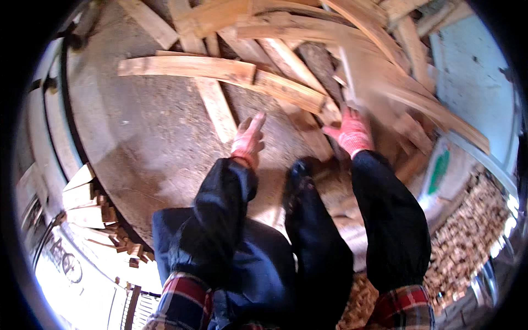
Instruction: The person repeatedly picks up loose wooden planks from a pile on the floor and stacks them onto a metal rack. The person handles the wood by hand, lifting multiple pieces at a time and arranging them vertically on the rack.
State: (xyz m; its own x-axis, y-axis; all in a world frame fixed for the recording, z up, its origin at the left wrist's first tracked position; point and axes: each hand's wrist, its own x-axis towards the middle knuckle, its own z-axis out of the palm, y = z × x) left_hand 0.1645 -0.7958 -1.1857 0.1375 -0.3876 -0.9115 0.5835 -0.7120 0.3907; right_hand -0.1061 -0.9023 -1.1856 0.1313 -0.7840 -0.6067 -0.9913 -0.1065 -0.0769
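My left hand (248, 138), in a pink knit glove, hangs over the bare floor with its fingers stretched out and nothing in them. The gloved right hand (352, 133) reaches toward the wood pile, thumb spread away from the fingers. Just beyond its fingertips is a motion-smeared wooden piece (355, 69); I see no grip on it. Ahead of both hands, a long split slat (187, 67) and another slat (289, 91) lie across other pieces. A narrower slat (216, 110) points toward my left hand.
A heap of split timber (308, 26) fills the far side. A pale blue panel (478, 77) stands at the right, above a bed of wood chunks (467, 236). Stacked cut wood (91, 209) is at the left edge. My dark-trousered leg (316, 231) extends between my arms.
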